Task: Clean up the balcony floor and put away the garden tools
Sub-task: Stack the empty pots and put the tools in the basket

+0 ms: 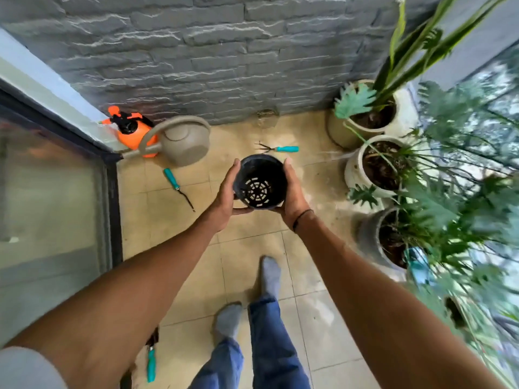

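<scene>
Black plastic nursery pot [261, 181], empty, held up in front of me over the tiled floor [247, 248], mouth tipped toward me so the slotted drain grid in its base shows. My left hand [224, 197] cups its left wall, fingers running up the side, thumb curling under the base. My right hand [293, 192] wraps the right wall the same way; dark band on that wrist. Both hands grasping the pot, nothing else in them.

Floor beyond the pot: small hand rake [276, 148] with teal handle, prongs pointing left, lying near the wall. Left of the pot, a teal-handled weeder [178, 188] lying diagonal, thin metal end toward me. Bottom left by my arm, another teal-handled tool [151, 360] on the tiles, its head partly hidden by my forearm, cannot tell the type.

Back left corner: beige watering can [179, 141] on its side, base facing me, touching an orange pressure sprayer [132, 130] with black pump top. Both sit against the grey brick-textured wall [196, 51], beside the glass door frame [112, 192].

Right side: row of pale ceramic planters [354, 169] with soil and leafy green plants [449, 206], blurred at the edge. Something teal [415, 265] sits against the nearest planter, too blurred to name.

Below: my feet in grey socks [271, 276], blue jeans [266, 346], standing on the tiles. Tiles look pale and dusty around the planters.
</scene>
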